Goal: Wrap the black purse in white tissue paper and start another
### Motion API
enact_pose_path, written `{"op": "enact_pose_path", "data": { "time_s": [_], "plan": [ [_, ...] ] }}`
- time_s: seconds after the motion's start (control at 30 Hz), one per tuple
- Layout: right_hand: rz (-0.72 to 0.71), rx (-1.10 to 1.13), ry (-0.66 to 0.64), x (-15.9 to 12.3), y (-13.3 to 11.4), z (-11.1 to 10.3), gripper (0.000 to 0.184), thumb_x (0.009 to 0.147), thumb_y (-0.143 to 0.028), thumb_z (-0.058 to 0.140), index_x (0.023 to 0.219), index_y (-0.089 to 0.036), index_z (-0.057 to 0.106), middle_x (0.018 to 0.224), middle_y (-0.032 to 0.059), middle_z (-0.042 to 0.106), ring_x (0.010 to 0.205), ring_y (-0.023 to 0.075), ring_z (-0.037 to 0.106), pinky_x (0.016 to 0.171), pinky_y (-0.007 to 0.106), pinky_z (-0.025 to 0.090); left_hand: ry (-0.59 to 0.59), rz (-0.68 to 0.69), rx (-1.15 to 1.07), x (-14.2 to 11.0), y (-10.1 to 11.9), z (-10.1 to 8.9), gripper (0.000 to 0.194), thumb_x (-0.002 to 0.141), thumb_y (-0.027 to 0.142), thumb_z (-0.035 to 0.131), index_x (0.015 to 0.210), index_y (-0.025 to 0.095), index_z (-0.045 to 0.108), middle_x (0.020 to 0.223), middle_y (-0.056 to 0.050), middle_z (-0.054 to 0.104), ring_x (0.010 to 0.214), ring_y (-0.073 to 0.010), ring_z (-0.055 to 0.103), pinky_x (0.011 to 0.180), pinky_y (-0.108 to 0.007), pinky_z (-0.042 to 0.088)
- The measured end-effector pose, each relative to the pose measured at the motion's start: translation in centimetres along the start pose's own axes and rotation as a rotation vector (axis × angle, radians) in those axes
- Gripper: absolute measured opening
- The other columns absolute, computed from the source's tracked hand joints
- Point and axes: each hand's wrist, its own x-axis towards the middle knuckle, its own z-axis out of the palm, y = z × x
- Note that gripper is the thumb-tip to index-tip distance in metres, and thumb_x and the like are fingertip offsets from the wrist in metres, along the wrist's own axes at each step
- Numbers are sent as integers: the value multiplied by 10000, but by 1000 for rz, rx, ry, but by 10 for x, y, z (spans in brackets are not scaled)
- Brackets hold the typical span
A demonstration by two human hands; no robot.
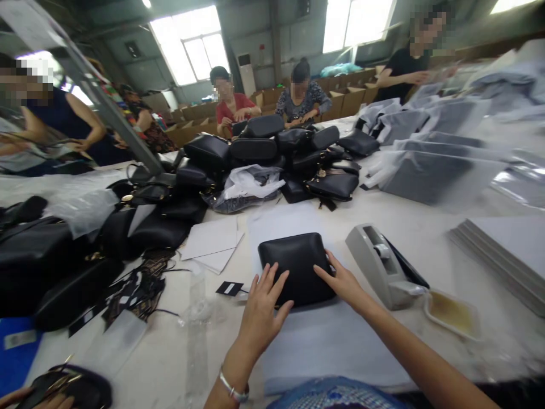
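A black leather bag (296,255) lies flat on white paper (332,346) in front of me. My left hand (266,298), with a silver bangle at the wrist, rests on its lower left part, fingers stretched and spread. At the bag's right edge is my right hand (340,278), its thumb on top and its fingers round the side. A black hang tag (230,288) with a white label lies just left of the bag.
Black bags (253,149) are heaped across the table's middle and left. To the right stand a tape dispenser (377,267), a shallow dish (453,312) and stacked grey boards (502,255). Another person's hand (21,397) holds a bag at lower left. Several co-workers sit or stand beyond.
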Motion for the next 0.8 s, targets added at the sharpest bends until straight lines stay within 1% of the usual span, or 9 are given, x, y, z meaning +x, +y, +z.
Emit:
{"op": "enact_pose_path", "data": {
  "time_s": [0.07, 0.17, 0.27, 0.33, 0.43, 0.5, 0.6, 0.7, 0.8],
  "plan": [
    [-172, -205, 84, -12, -3, -15, 660, 871, -473, 606, 1463, -263, 399, 1439, 96, 500, 1296, 304, 496, 1072, 501, 436, -4, 25, 18, 9, 9, 13, 698, 883, 318, 618, 1499, 304, 290, 1613, -105, 220, 1480, -335, 184, 1118, -590, 333],
    [-403, -498, 279, -42, -10, -52, 432, 941, -373, 536, 1360, -270, 527, 1459, 63, 479, 1320, 261, 470, 1107, 444, 410, 34, -1, 65, 15, 13, 34, 693, 875, 285, 635, 1491, 287, 318, 1620, -118, 186, 1482, -359, 154, 1092, -586, 370],
    [-508, -750, 496, -71, -8, -95, 331, 956, -330, 522, 1261, -235, 611, 1409, 78, 533, 1336, 281, 445, 1137, 466, 362, 78, -15, 91, 12, 15, 43, 667, 888, 283, 617, 1487, 288, 325, 1615, -115, 207, 1482, -354, 159, 1085, -579, 383],
    [-492, -900, 571, -82, 3, -120, 348, 947, -372, 534, 1230, -195, 633, 1419, 120, 519, 1368, 344, 390, 1132, 544, 329, 92, -29, 104, 10, 17, 43, 674, 882, 277, 625, 1487, 293, 326, 1611, -112, 222, 1481, -352, 170, 1081, -577, 389],
    [-460, -997, 596, -80, 24, -143, 437, 954, -465, 478, 1226, -162, 634, 1462, 163, 460, 1387, 403, 337, 1092, 608, 336, 88, -46, 120, 9, 20, 40, 698, 870, 275, 642, 1489, 299, 320, 1615, -102, 214, 1480, -345, 180, 1084, -564, 393],
    [-474, -982, 609, -75, 35, -152, 453, 966, -477, 431, 1217, -165, 643, 1463, 164, 456, 1382, 400, 347, 1080, 596, 361, 85, -45, 126, 8, 21, 39, 709, 866, 278, 648, 1491, 307, 314, 1617, -93, 209, 1479, -339, 186, 1088, -556, 392],
    [-463, -942, 651, -77, 44, -168, 411, 984, -407, 402, 1207, -171, 655, 1443, 155, 481, 1372, 365, 379, 1105, 541, 363, 98, -33, 120, 7, 20, 40, 687, 872, 286, 641, 1484, 302, 330, 1614, -96, 222, 1475, -339, 200, 1084, -554, 398],
    [-417, -977, 725, -102, 52, -183, 381, 985, -377, 404, 1188, -181, 660, 1410, 154, 513, 1352, 351, 412, 1102, 532, 373, 114, -25, 93, 9, 17, 43, 641, 889, 296, 617, 1474, 287, 354, 1609, -109, 232, 1476, -347, 193, 1077, -562, 401],
    [-379, -1071, 713, -135, 58, -181, 327, 974, -380, 428, 1039, -219, 705, 1364, 164, 551, 1338, 394, 416, 1027, 590, 413, 107, -45, 62, 11, 16, 42, 645, 888, 276, 617, 1476, 290, 350, 1612, -107, 221, 1483, -343, 165, 1098, -571, 370]
  ]
}}
